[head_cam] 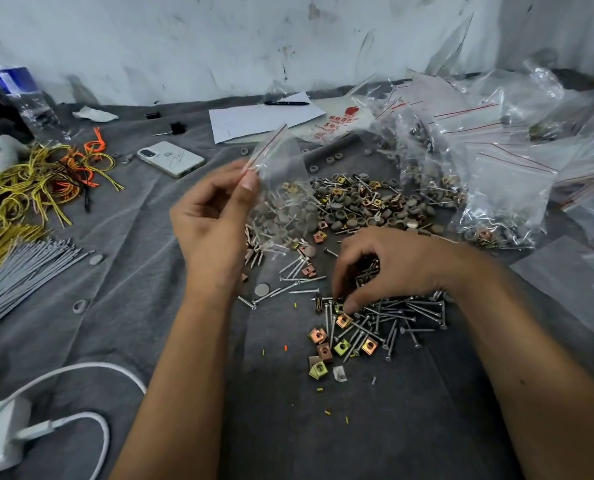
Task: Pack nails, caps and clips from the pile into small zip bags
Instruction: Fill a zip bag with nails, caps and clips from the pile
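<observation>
My left hand pinches the top edge of a small clear zip bag with a red seal line, held up over the cloth; grey caps and a few nails lie in its bottom. My right hand reaches down into the near pile of nails, its curled fingers holding a bunch of dark nails, and the thumb tip touches a brass clip. More square clips lie just in front. A bigger heap of grey caps, clips and nails sits behind.
Filled and empty zip bags pile up at the right. A phone, paper with a pen, yellow and orange wires, grey ties, a bottle and a white charger lie on the grey cloth.
</observation>
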Available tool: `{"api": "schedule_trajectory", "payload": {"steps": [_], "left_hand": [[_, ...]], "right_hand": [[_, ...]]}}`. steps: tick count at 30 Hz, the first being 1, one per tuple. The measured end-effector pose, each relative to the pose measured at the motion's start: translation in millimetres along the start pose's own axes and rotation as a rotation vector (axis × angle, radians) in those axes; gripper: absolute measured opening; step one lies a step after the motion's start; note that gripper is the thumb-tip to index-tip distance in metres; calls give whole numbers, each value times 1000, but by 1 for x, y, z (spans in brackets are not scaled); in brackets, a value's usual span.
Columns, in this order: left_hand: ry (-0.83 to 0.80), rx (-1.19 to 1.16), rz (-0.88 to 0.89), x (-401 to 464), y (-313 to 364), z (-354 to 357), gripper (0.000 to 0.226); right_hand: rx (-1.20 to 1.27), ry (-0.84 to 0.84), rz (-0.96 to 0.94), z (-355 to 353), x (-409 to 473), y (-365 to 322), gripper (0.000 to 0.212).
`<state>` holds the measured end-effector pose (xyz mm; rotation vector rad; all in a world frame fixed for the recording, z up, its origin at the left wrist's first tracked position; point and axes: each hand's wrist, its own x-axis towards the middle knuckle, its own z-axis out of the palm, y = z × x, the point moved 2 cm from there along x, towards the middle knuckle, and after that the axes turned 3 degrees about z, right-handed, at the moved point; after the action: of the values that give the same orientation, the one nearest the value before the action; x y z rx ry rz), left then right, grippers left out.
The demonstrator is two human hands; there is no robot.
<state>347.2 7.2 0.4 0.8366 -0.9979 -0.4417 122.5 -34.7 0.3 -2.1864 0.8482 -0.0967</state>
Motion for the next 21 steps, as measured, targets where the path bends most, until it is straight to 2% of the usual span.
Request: {"api": "schedule_trajectory", "payload": {"steps": [3,7,9,12,14,16,21], "left_hand": [[-132,318,62,-4,-6,2,9],[-271,493,28,-11,-8,11,19],[-344,597,80,-12,-7,13,27],[-496,672,133,-17,-5,17,29],[-555,697,153,-20,-3,21,27],[-565,702,157,-21,-3,22,27],[-550,581,94,-22,-2,24,24]], "right_hand": [[1,-63,8,4,1,-1,17],[-50,-68,-16,4,0,-5,12],[36,69,-106,-2,-2,-11,12],[197,549,-274,-15,-8,-15,15],[59,773,-288,-19,-7,-14,15],[-107,832,-267,-17,-4,-12,15],[-307,850,-251,-9,5,-11,15]]}}
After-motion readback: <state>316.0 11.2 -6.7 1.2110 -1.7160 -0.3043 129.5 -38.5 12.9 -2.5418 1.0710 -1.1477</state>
